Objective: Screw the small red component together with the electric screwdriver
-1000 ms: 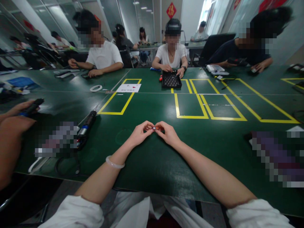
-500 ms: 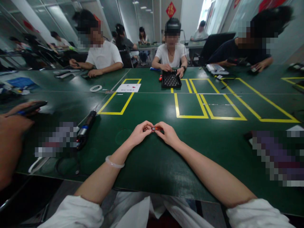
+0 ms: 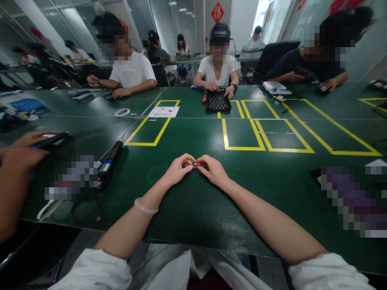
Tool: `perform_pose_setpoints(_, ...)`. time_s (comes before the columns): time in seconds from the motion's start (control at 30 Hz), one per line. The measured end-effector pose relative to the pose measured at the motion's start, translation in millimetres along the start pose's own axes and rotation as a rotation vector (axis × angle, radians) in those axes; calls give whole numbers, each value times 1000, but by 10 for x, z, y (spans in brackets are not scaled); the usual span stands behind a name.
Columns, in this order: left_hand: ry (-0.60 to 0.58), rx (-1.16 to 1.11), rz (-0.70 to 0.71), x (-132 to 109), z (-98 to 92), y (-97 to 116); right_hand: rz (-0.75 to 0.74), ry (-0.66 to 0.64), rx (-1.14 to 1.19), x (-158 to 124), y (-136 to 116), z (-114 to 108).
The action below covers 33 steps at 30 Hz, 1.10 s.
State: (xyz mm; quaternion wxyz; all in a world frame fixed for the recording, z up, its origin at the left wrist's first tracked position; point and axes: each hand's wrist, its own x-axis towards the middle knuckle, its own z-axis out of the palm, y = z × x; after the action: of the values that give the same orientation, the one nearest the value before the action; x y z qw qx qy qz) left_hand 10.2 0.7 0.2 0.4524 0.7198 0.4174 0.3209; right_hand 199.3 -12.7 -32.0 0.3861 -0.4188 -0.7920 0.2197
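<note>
Both my hands meet over the green table (image 3: 196, 209), just in front of me. My left hand (image 3: 178, 169) and my right hand (image 3: 214, 169) each pinch one end of a small red and silver part (image 3: 196, 163) held between the fingertips. The fingers of both hands are curled closed round it. A pale bangle (image 3: 145, 208) sits on my left wrist. The part is too small to name.
A black electric screwdriver (image 3: 109, 163) with its cable lies to my left. A co-worker's hand (image 3: 28, 141) holds a dark tool at the far left. Across the table a person works at a black tray (image 3: 218, 102). Yellow tape rectangles (image 3: 242, 135), a white paper (image 3: 163, 111) and a white ring (image 3: 122, 112) lie beyond.
My hands stay pinched on the small part with almost no movement. The co-worker's hand at the left has lowered its dark tool toward the table.
</note>
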Motion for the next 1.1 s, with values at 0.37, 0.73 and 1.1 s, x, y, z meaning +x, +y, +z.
perform_pose_setpoints(0.37, -7, 9, 10, -2, -4, -19, -2, -7, 1, -2, 24, 3)
perform_pose_setpoints(0.73, 36, 116, 80, -20, 22, -21, 79, 34, 171, 7, 95, 50)
perform_pose_setpoints(1.1, 60, 189, 94, -26, 34, -16, 135, 44, 265, 4, 84, 57)
